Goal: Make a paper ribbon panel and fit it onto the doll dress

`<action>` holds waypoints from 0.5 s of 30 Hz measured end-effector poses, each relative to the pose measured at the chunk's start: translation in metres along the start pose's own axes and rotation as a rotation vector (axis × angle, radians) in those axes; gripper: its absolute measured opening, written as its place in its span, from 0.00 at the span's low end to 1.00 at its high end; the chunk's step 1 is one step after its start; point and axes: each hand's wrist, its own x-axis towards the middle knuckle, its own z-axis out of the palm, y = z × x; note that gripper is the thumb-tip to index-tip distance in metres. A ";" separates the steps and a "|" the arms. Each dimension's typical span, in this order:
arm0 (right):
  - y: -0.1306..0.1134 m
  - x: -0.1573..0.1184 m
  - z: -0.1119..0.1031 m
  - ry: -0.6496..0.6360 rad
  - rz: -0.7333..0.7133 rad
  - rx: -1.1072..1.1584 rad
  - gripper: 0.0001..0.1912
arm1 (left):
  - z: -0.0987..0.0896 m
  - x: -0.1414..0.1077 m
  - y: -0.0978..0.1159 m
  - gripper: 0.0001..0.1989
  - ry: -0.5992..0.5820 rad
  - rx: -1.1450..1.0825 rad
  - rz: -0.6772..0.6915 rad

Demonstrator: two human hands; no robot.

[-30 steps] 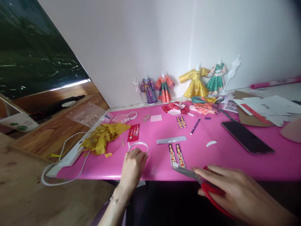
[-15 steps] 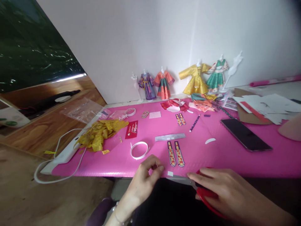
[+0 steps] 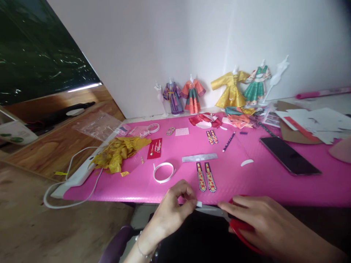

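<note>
My left hand (image 3: 178, 204) is at the table's front edge, thumb and forefinger brought together over the left end of a small white piece (image 3: 199, 204), maybe tape or paper; only its right end shows. A pair of red-handled scissors (image 3: 242, 233) is in my right hand (image 3: 255, 215), its forefinger stretched along them toward the table edge. The blades are mostly hidden. Just beyond my hands lie two patterned strips with dark, dotted borders (image 3: 206, 178). Behind these is a pale grey fabric strip (image 3: 199, 157). Left of the strips sits a white ring-shaped band (image 3: 163, 172).
Miniature dresses on stands, among them a yellow one (image 3: 231, 87), line the white wall. Crumpled mustard fabric (image 3: 117, 153) lies at left beside a white power strip (image 3: 78, 174). At right are a phone (image 3: 290, 156), a pen (image 3: 229, 141) and paper scraps (image 3: 320, 122).
My left hand has moved slightly right, and its fingertips now cover part of the small white piece. My right hand keeps the scissors in nearly the same place. The view has shifted slightly.
</note>
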 end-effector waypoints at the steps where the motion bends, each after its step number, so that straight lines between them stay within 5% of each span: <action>1: 0.000 0.000 0.000 0.001 0.000 -0.002 0.19 | 0.001 0.000 0.000 0.05 0.004 0.005 0.004; 15: 0.002 0.006 0.002 -0.077 0.056 0.056 0.21 | 0.009 -0.005 0.005 0.08 0.122 0.265 0.220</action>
